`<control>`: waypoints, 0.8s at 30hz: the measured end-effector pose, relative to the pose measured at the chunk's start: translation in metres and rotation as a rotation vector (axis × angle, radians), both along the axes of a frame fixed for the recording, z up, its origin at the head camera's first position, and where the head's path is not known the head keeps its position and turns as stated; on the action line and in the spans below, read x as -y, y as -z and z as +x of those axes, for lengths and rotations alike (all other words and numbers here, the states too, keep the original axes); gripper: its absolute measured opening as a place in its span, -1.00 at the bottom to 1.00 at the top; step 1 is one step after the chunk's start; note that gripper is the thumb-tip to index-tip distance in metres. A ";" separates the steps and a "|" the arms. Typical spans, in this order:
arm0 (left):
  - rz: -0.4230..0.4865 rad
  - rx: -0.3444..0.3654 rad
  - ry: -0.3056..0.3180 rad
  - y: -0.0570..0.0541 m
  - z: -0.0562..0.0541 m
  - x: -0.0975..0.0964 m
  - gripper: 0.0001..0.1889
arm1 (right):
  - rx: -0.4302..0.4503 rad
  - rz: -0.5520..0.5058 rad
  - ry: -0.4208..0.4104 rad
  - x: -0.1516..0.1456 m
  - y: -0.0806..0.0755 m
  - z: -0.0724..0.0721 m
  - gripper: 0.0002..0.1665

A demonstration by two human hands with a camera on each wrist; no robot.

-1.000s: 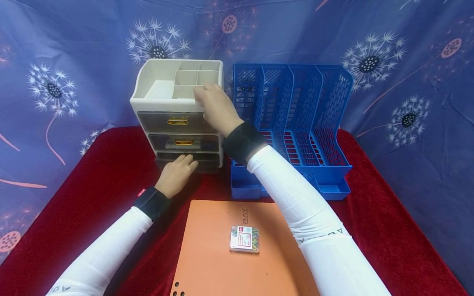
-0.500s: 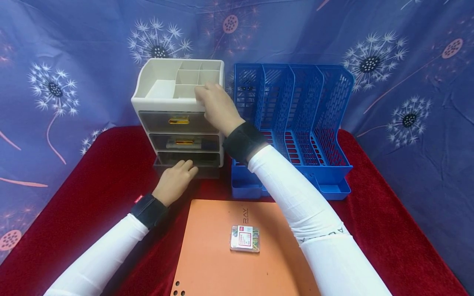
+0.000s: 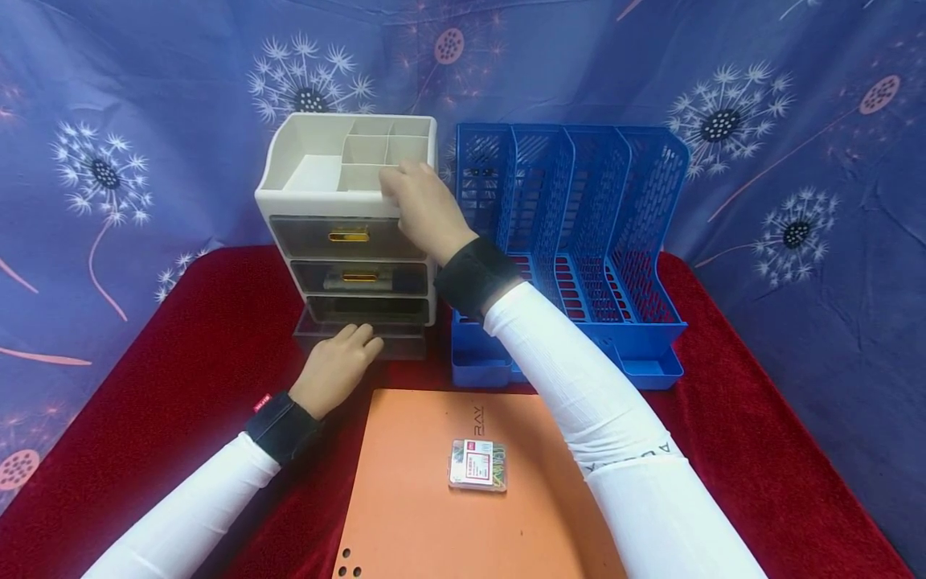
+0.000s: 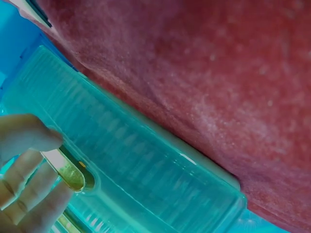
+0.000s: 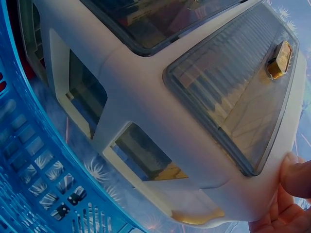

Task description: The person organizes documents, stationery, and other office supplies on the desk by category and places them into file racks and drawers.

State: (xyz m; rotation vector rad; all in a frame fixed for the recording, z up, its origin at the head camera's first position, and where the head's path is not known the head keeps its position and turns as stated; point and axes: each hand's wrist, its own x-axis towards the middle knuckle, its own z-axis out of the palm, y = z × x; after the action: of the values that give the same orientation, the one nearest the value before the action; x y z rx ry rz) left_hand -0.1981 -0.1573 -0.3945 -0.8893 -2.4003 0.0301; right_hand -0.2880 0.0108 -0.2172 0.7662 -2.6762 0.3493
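Note:
A white desktop organizer (image 3: 318, 203) with three smoky see-through drawers stands at the back left. Its bottom drawer (image 3: 402, 347) is pulled partway out. At the front of that drawer, my left hand (image 3: 334, 371) pinches the gold handle (image 4: 70, 172) between thumb and fingers, as the left wrist view shows. My right hand (image 3: 425, 211) grips the organizer's top rim at the front right corner, with the thumb (image 5: 297, 177) on the outer face. The upper two drawers (image 3: 304, 238) are closed. A pale, long object (image 3: 340, 280) shows dimly inside the middle one.
Right beside the organizer stands a blue file rack (image 3: 571, 326) with several slots. Nearer lies an orange board (image 3: 412, 515), and on it a small clear box (image 3: 477, 465) of coloured clips. Red cloth (image 3: 217, 338) covers the table; a patterned blue curtain (image 3: 181, 48) hangs behind.
My left hand has moved toward me and slightly left, drawing the bottom drawer farther out. The right hand has stayed on the organizer's rim.

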 end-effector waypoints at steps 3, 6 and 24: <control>-0.002 -0.002 -0.001 -0.001 0.003 0.000 -0.74 | 0.006 -0.001 0.003 0.000 0.000 0.000 -0.68; -0.013 -0.006 -0.008 -0.001 0.007 0.001 -0.73 | 0.003 -0.001 -0.002 0.000 -0.001 0.000 -0.69; -0.005 -0.050 0.041 0.003 0.026 0.007 -0.75 | -0.016 0.001 -0.018 -0.001 -0.001 -0.001 -0.75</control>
State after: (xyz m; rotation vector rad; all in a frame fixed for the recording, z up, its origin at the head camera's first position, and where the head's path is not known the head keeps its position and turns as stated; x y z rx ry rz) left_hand -0.1725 -0.1647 -0.3971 -0.9294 -2.3361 0.0422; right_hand -0.2892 0.0122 -0.2164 0.7909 -2.6565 0.3449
